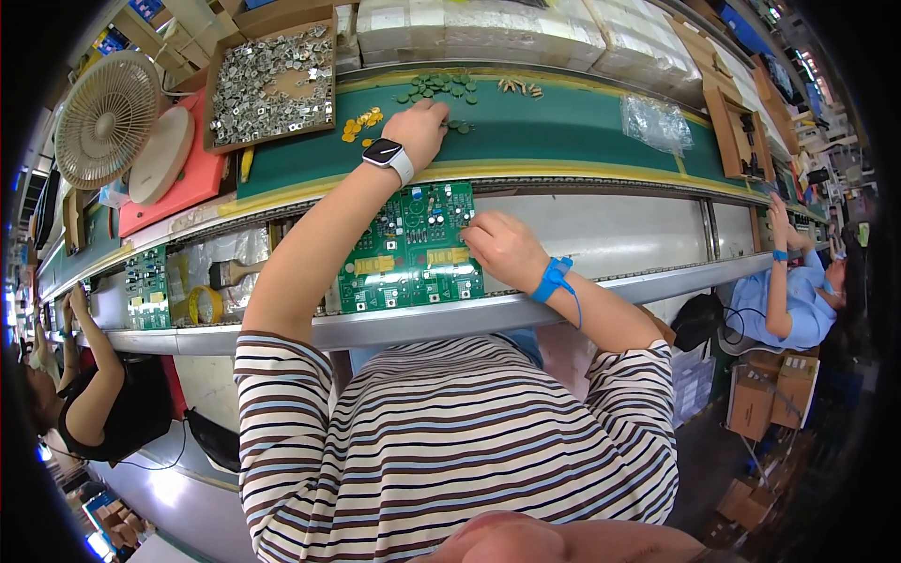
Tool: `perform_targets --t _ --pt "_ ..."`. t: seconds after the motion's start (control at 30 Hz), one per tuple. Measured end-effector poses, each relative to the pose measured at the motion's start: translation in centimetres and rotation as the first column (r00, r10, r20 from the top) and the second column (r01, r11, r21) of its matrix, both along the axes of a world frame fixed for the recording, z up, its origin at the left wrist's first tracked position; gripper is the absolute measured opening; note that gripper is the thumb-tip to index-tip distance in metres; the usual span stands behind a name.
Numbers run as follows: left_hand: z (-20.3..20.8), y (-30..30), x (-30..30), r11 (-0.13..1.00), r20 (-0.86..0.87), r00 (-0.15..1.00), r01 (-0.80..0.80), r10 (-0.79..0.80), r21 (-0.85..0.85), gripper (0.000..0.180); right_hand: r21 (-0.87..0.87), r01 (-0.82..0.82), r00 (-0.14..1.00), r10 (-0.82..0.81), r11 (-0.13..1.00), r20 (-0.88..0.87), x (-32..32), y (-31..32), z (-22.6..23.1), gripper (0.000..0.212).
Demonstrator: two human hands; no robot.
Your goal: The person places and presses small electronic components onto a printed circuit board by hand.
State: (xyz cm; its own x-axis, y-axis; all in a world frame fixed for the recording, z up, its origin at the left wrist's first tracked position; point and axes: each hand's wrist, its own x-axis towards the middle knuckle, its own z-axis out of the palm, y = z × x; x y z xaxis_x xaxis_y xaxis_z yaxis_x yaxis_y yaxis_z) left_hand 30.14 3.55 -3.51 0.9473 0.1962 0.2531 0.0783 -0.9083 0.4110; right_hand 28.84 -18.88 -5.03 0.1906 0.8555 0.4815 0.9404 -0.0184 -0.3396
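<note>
We have the bare left hand [419, 131] reaching over the long green work surface [563, 131], fingers bent down between a cluster of small yellow discs [372, 116] and a larger scatter of dark green discs [434, 84]; its fingertips are partly hidden, so we cannot tell whether they pinch anything. The bare right hand [508, 250] is half curled at the right edge of the green printed circuit board with upright components [410, 249], and we cannot tell whether it grips a part there or only rests. That board lies directly in front of us, between the green surface and the smooth grey metal rail [413, 324], and the left forearm crosses above its left side. We judge that arm to be one hazard: if it dips, it could knock or tilt loose-standing components. The yellow and green discs lie near each other, so a careless sweep of the fingers could mix them or pick up the wrong colour. On the right wrist, the blue strap [554, 280] trails a thin blue cord [576, 310] that might catch on the rail if the arm swings. Should the right fingers press too hard at the edge, we think the board could shift and parts could seat crookedly.
</note>
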Motion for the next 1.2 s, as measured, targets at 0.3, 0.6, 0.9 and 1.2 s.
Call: perform_targets --t 0.3,0.6,0.9,1.2 --pt "3.3 -1.0 -10.0 0.937 0.155 0.971 0.218 -0.181 -0.274 0.008 0.062 -0.045 0.997 0.041 0.997 0.069 0.4 0.0 -0.1 0.014" --pt "3.0 -2.6 -19.6 0.953 -0.112 0.985 0.096 -0.133 -0.287 0.014 -0.071 -0.054 0.998 0.057 0.996 0.034 0.5 0.1 0.9 0.015" --pt "2.6 -3.0 -21.3 0.981 -0.187 0.973 0.103 -0.134 -0.164 0.015 0.009 0.354 0.917 -0.349 0.935 0.194 9.2 6.4 -0.3 0.024" --pt "2.0 -2.8 -21.6 0.977 -0.148 0.978 0.119 -0.146 -0.178 0.012 -0.100 0.322 0.940 -0.305 0.942 0.155 10.4 8.2 -1.1 0.022"
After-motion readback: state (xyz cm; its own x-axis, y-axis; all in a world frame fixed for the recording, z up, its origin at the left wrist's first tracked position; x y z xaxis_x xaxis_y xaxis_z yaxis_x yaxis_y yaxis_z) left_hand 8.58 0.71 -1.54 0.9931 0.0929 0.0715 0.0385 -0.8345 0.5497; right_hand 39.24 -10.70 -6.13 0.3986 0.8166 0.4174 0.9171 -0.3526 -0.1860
